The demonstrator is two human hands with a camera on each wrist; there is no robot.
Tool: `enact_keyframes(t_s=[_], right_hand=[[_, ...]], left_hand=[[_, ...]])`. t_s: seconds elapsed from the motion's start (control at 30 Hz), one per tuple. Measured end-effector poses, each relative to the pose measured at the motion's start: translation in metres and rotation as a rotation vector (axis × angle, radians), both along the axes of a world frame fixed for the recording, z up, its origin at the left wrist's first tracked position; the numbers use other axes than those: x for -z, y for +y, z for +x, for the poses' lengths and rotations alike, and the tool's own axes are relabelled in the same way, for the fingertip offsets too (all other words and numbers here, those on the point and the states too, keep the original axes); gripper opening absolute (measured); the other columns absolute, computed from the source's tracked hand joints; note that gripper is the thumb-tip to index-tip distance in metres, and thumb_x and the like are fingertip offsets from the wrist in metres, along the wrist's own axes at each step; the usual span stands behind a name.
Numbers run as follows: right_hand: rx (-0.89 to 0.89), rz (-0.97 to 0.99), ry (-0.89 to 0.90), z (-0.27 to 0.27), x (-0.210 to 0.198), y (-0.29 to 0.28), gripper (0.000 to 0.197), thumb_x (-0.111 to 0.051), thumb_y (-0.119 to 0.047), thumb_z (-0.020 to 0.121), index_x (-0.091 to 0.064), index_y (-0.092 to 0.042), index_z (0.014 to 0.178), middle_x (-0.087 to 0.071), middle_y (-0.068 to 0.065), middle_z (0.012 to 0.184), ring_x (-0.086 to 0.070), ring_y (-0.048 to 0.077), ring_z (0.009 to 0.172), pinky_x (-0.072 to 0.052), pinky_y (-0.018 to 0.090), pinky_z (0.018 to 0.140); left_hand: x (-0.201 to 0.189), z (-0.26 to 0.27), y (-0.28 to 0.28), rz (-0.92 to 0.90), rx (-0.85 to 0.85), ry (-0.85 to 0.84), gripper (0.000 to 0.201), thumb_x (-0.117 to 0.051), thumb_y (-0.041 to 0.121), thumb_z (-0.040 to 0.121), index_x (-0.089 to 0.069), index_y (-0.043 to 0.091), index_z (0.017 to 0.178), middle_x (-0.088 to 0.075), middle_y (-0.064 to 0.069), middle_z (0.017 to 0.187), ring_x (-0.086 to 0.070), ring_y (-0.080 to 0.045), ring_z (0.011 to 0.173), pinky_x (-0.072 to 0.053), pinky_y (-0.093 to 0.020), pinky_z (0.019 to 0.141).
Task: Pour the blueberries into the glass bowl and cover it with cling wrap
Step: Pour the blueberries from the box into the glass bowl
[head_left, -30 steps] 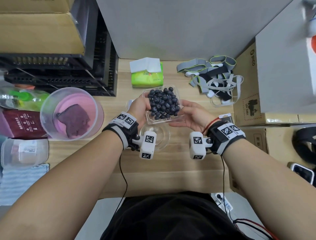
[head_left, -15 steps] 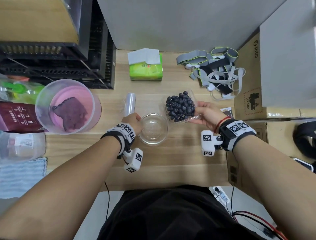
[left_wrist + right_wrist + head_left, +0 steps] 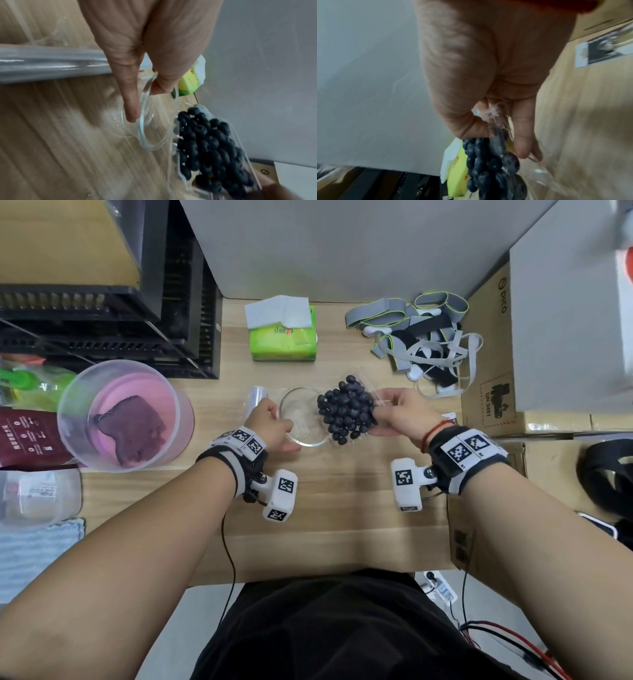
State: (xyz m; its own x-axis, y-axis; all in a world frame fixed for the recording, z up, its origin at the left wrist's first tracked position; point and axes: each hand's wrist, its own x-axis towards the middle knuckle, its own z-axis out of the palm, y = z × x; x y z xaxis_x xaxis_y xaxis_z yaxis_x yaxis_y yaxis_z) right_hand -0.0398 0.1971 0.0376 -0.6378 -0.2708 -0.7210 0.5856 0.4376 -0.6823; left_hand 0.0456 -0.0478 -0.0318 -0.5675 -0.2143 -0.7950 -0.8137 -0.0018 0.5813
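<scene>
Since the earlier frame the right hand (image 3: 399,414) has carried the clear plastic punnet (image 3: 363,386) of dark blueberries (image 3: 346,410) leftward, from beside the round glass bowl (image 3: 298,416) to over the bowl's right rim. The punnet is tipped, its open mouth facing left and down toward the bowl; its long axis runs from far to near. The berries are heaped against the lower, left lip, and in the blurred wrist views I cannot tell whether any have dropped into the bowl. The right thumb and fingers (image 3: 522,135) pinch the punnet's right edge between them.

The left hand (image 3: 269,424) holds the bowl's left rim: the index finger (image 3: 130,102) lies along the outside of the glass and the thumb is curled over the rim, pinching it. The bowl stands upright on the pale wooden table (image 3: 342,508), at its middle. Just left of the bowl, partly behind the left hand, lies the roll of clear cling wrap (image 3: 51,63), pointing far to near. At the far side sits a green tissue pack (image 3: 282,337), and to the left a pink-tinted plastic tub (image 3: 120,416).
</scene>
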Motion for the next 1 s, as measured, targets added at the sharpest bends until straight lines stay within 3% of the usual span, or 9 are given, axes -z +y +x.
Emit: enact_keyframes(t_s=[0.07,0.13,0.17,0.37,0.53,0.67,0.8,0.9,1.0], right_hand=[[-0.037,0.066,0.049,-0.008,-0.003,-0.008,0.023,-0.060,0.002,0.086,-0.065,-0.008,0.106,-0.070,0.027,0.105,-0.073,0.034,0.088,-0.062,0.040,0.078],[-0.072,0.145,0.102,-0.015,-0.005,-0.014,0.030,-0.064,-0.003,0.083,-0.063,-0.008,0.113,-0.071,0.027,0.103,-0.073,0.031,0.084,-0.061,0.043,0.080],[-0.092,0.182,0.126,-0.018,-0.006,-0.017,0.032,-0.066,-0.005,0.083,-0.062,-0.009,0.115,-0.071,0.025,0.100,-0.072,0.028,0.080,-0.061,0.043,0.079],[-0.148,0.345,0.226,-0.025,-0.012,-0.025,0.040,-0.073,-0.021,0.078,-0.062,-0.013,0.115,-0.073,0.011,0.096,-0.074,0.019,0.068,-0.062,0.039,0.077],[-0.184,0.422,0.368,-0.028,-0.018,-0.029,0.024,-0.076,-0.028,0.074,-0.067,-0.013,0.090,-0.074,0.005,0.081,-0.074,0.019,0.066,-0.062,0.041,0.075],[-0.210,0.476,0.437,-0.028,-0.019,-0.036,0.029,-0.078,-0.040,0.066,-0.064,-0.017,0.076,-0.071,0.004,0.076,-0.069,0.024,0.074,-0.060,0.044,0.072],[-0.236,0.528,0.568,-0.028,-0.022,-0.043,0.025,-0.075,-0.030,0.069,-0.065,-0.011,0.081,-0.056,-0.004,0.068,-0.058,0.020,0.072,-0.047,0.028,0.062],[-0.260,0.528,0.638,-0.027,-0.023,-0.046,0.022,-0.074,-0.028,0.068,-0.062,-0.013,0.079,-0.050,-0.007,0.065,-0.052,0.017,0.066,-0.038,0.023,0.053],[-0.291,0.523,0.682,-0.027,-0.024,-0.046,0.021,-0.073,-0.027,0.067,-0.058,-0.016,0.078,-0.053,-0.004,0.065,-0.049,0.016,0.063,-0.039,0.025,0.053]], left_hand=[[-0.030,-0.005,0.012,0.026,-0.052,0.031,0.052,-0.076,0.015,0.049,-0.036,0.020,0.080,-0.042,-0.005,0.088,-0.058,-0.027,0.083,-0.057,-0.064,0.076],[-0.042,-0.009,0.021,0.038,-0.091,0.032,0.038,-0.065,-0.004,0.076,-0.035,0.017,0.084,-0.044,-0.006,0.088,-0.063,-0.030,0.070,-0.058,-0.062,0.074],[-0.042,-0.011,0.024,0.038,-0.115,0.032,0.035,-0.059,-0.008,0.081,-0.036,0.017,0.085,-0.046,-0.008,0.090,-0.066,-0.032,0.066,-0.058,-0.062,0.073],[-0.044,-0.018,0.028,0.064,-0.132,0.036,0.034,-0.059,-0.006,0.083,-0.036,0.019,0.086,-0.061,-0.018,0.098,-0.073,-0.042,0.070,-0.057,-0.063,0.077],[-0.047,-0.020,0.030,0.080,-0.141,0.016,0.032,-0.059,-0.005,0.086,-0.036,0.018,0.090,-0.060,-0.016,0.087,-0.073,-0.044,0.071,-0.057,-0.062,0.081],[-0.048,-0.023,0.031,0.092,-0.145,0.028,0.032,-0.058,-0.006,0.086,-0.036,0.016,0.092,-0.060,-0.020,0.094,-0.073,-0.045,0.073,-0.058,-0.061,0.078],[-0.048,-0.025,0.032,0.107,-0.134,0.042,0.034,-0.057,-0.007,0.086,-0.035,0.017,0.091,-0.060,-0.022,0.096,-0.072,-0.046,0.072,-0.060,-0.058,0.070],[-0.046,-0.026,0.032,0.101,-0.144,0.071,0.034,-0.057,-0.007,0.086,-0.035,0.018,0.088,-0.057,-0.023,0.102,-0.071,-0.041,0.064,-0.061,-0.055,0.062],[-0.044,-0.027,0.030,0.087,-0.152,0.092,0.034,-0.057,-0.007,0.085,-0.035,0.018,0.084,-0.054,-0.023,0.105,-0.070,-0.038,0.060,-0.061,-0.056,0.066]])
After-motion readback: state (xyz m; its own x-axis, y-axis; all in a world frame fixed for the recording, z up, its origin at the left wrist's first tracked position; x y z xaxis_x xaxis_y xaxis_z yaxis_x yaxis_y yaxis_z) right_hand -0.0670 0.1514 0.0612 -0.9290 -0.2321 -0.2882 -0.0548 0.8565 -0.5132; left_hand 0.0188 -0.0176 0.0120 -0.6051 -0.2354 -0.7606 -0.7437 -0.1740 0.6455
